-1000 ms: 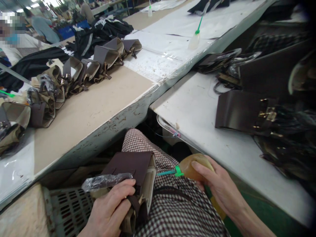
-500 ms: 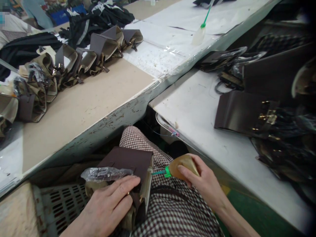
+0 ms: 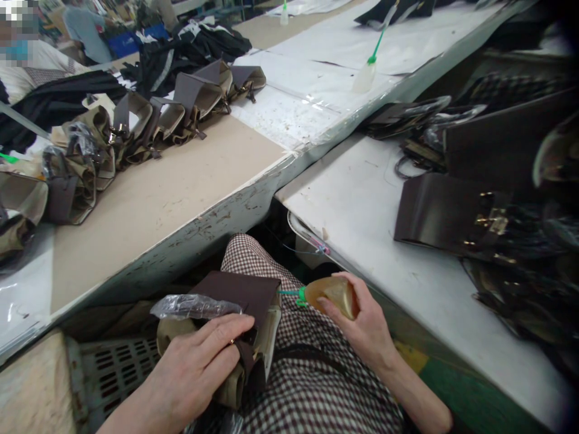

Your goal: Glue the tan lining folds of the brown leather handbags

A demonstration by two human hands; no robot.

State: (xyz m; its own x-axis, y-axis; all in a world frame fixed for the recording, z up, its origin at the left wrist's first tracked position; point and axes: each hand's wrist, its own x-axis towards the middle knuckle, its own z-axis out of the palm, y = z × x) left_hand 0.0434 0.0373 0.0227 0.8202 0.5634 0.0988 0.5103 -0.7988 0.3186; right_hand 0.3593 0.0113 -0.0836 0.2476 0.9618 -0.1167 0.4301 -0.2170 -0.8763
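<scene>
A dark brown handbag [image 3: 239, 289] with tan side panels lies on my lap, its handle wrapped in clear plastic [image 3: 196, 306]. My left hand [image 3: 203, 355] lies across the bag and grips it, thumb side hidden. In my right hand [image 3: 362, 319] is a squeeze bottle [image 3: 332, 296] of amber liquid, tilted sideways with a green cap and thin nozzle. The nozzle tip is at the bag's right edge, near its upper corner; whether it touches is too small to tell.
Several similar bags [image 3: 199, 90] line the left table [image 3: 181, 175]. Finished-looking dark bags [image 3: 434, 211] lie on the right table [image 3: 344, 199]. Another bottle [image 3: 365, 75] stands farther off. A plastic crate [image 3: 115, 367] is at my left. A person [image 3: 40, 60] is across the table.
My right hand has moved the bottle slightly up, bringing the nozzle tip nearer the bag's upper corner. My left hand keeps its hold, and the view has shifted a little.
</scene>
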